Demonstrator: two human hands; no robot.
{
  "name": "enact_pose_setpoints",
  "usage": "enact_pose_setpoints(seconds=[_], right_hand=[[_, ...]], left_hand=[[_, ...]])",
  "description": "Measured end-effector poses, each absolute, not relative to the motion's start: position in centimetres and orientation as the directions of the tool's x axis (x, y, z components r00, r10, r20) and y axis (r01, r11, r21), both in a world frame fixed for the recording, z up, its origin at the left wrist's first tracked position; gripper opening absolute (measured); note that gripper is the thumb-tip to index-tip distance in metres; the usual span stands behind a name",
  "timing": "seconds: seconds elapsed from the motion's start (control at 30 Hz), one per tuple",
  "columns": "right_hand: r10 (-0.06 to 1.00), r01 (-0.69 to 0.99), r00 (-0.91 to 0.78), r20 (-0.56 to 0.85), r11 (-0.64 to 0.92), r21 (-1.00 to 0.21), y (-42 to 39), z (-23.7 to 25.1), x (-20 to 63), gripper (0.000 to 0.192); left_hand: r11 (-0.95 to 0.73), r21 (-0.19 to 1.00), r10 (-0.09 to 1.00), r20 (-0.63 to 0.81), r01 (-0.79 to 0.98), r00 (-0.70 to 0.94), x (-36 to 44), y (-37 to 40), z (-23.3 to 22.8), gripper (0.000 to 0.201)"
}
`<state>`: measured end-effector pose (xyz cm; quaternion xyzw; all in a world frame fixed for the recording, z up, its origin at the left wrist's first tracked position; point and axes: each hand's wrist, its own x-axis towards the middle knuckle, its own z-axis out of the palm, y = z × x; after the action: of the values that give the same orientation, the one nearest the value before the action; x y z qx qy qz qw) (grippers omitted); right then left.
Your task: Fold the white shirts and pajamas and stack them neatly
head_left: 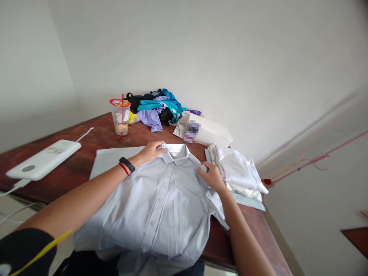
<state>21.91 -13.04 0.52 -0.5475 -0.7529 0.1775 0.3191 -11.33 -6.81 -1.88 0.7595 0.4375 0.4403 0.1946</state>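
Note:
A light grey-blue button-up shirt (161,203) lies front side up on the dark wooden table, its collar at the far end and its lower part hanging over the near edge. My left hand (151,152), with a black band on the wrist, is closed on the shirt beside the left side of the collar. At the shoulder on the right, my right hand (212,176) pinches the fabric. Below that hand the right sleeve hangs in loose folds. The left sleeve is spread flat, partly behind my left forearm.
Folded clothes (238,168) are stacked at the right, beside a white box (214,132). A lidded plastic cup (120,119) with a straw stands at the back left, near a heap of colourful clothes (161,105). A cabled white power bank (46,159) sits on the left of the table (100,134).

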Motion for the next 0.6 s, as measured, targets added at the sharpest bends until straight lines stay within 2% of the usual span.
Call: enact_pose_setpoints(seconds=[0.6], right_hand=[[0.934,0.715,-0.225,0.276,0.351,-0.604,-13.04,0.64,22.04,0.004]], left_hand=[[-0.540,0.666,0.831,0.520,0.514,0.200,-11.39,-6.79,-1.86,0.034]])
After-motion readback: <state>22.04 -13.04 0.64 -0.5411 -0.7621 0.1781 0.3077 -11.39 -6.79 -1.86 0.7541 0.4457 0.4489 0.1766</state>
